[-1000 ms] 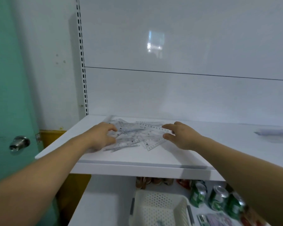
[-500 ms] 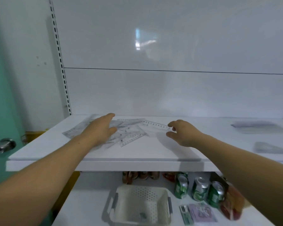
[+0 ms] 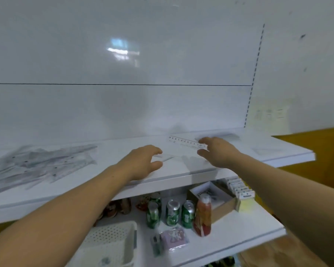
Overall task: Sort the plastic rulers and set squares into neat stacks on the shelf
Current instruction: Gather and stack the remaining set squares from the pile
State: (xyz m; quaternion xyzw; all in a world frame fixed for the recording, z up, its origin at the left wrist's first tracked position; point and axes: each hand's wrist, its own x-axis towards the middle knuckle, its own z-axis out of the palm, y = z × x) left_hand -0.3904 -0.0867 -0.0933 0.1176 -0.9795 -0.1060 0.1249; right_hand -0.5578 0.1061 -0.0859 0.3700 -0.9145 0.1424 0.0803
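Right hand (image 3: 219, 152) pinches the right end of a clear plastic ruler with black numerals (image 3: 187, 142), its long axis running left over the white shelf (image 3: 108, 153); a blurred clear stack (image 3: 223, 136) lies just behind this hand, the nearer one. Left hand (image 3: 143, 162) grips a faint clear plastic piece (image 3: 165, 157).

Ruler pile (image 3: 39, 162) blurred, cut by left edge, basket (image 3: 112, 239) cropped below
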